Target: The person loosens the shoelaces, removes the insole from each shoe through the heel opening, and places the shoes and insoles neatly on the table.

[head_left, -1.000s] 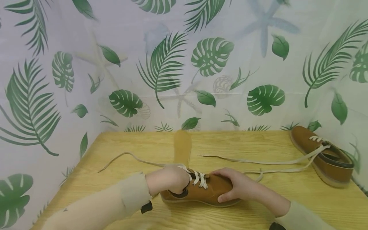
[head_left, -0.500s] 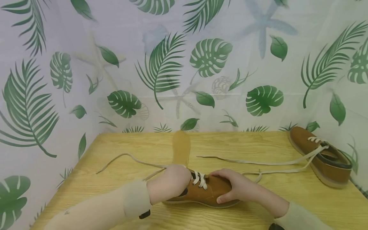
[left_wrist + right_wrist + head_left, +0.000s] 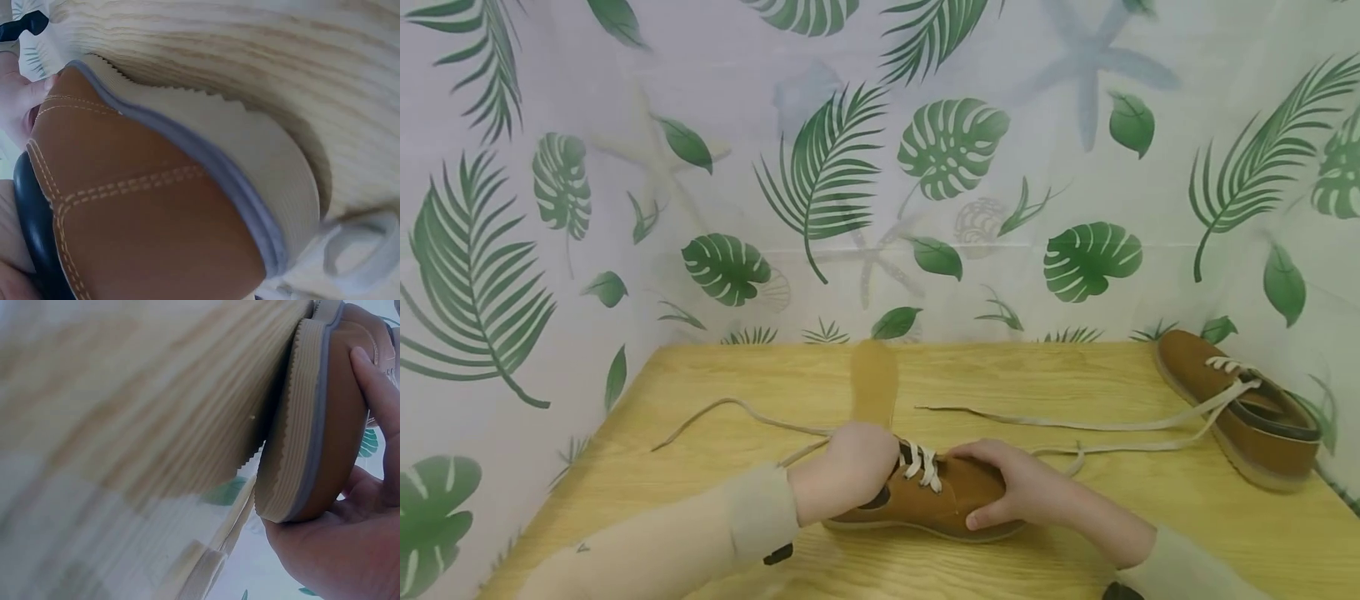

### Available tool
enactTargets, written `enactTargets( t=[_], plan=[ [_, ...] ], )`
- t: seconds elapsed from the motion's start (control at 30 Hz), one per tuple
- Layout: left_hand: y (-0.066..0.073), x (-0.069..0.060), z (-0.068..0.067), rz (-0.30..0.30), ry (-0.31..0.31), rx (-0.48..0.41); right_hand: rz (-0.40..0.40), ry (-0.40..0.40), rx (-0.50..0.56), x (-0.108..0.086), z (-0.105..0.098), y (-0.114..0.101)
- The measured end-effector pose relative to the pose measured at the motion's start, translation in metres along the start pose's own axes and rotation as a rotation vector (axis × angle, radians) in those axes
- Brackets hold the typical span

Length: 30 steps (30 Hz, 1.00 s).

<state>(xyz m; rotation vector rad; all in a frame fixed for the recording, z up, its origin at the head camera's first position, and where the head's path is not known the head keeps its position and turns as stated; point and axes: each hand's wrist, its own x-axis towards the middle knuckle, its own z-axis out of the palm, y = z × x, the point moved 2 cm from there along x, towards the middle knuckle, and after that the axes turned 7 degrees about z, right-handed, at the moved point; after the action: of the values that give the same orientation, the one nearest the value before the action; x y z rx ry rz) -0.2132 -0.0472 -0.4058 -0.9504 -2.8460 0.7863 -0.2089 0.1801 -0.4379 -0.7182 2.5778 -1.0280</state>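
A brown lace-up shoe [image 3: 951,487] lies sole down near the front of the table, toe to the right. My right hand [image 3: 1028,487] grips its toe, thumb on the near side and fingers over the far side. The right wrist view shows that hand [image 3: 356,550] wrapped about the toe end. My left hand [image 3: 853,467] reaches into the shoe's opening from the heel end, and its fingers are hidden inside. The heel [image 3: 150,231] and dark padded collar [image 3: 40,231] fill the left wrist view. White laces [image 3: 922,467] cross the tongue area.
A tan insole [image 3: 874,383] lies behind the shoe, partly covered by the left hand. A second brown shoe [image 3: 1240,417] rests at the table's right side, its long laces [image 3: 1067,423] stretching left. One loose lace [image 3: 730,402] runs left from the gripped shoe. Leaf-patterned cloth [image 3: 955,150] surrounds the table.
My left hand has shifted slightly right and turned, covering more of the shoe's opening. The right hand keeps its grip on the toe, and the shoe has hardly moved.
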Motion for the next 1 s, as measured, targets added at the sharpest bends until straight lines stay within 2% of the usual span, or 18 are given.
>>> enactTargets(
  t=[0.07,0.13,0.27,0.33,0.43,0.5,0.63,0.8,0.87,0.93,1.0],
  plan=[
    [0.000,0.000,0.001,-0.004,0.016,-0.010,0.005,0.005,0.000,0.000,0.000,0.000],
    [0.000,-0.002,0.002,0.007,0.058,-0.002,0.003,0.005,-0.007,-0.001,0.001,0.000],
    [0.002,-0.012,0.002,0.039,0.234,0.048,0.011,-0.010,0.001,-0.002,0.003,0.001],
    [0.003,-0.017,0.000,0.036,0.329,0.090,0.022,-0.016,0.012,-0.003,0.004,0.002],
    [0.003,-0.021,-0.003,0.023,0.401,0.114,0.037,-0.022,0.031,-0.004,0.003,0.002],
    [0.001,-0.022,-0.006,0.030,0.401,0.110,0.041,-0.023,0.040,-0.004,0.002,0.002],
    [-0.002,-0.024,-0.010,0.076,0.354,0.059,0.040,-0.026,0.041,-0.003,0.000,0.000],
    [-0.006,-0.026,-0.013,0.070,0.398,0.019,0.031,-0.012,0.026,-0.003,-0.001,0.000],
    [-0.008,-0.026,-0.014,0.067,0.394,0.029,0.027,-0.005,0.018,-0.002,-0.001,0.001],
    [-0.010,-0.026,-0.015,0.079,0.345,0.034,0.023,0.001,0.012,-0.001,-0.001,0.002],
    [-0.014,-0.025,-0.016,0.095,0.284,-0.015,0.012,0.008,0.004,-0.002,-0.001,0.002]
  ],
)
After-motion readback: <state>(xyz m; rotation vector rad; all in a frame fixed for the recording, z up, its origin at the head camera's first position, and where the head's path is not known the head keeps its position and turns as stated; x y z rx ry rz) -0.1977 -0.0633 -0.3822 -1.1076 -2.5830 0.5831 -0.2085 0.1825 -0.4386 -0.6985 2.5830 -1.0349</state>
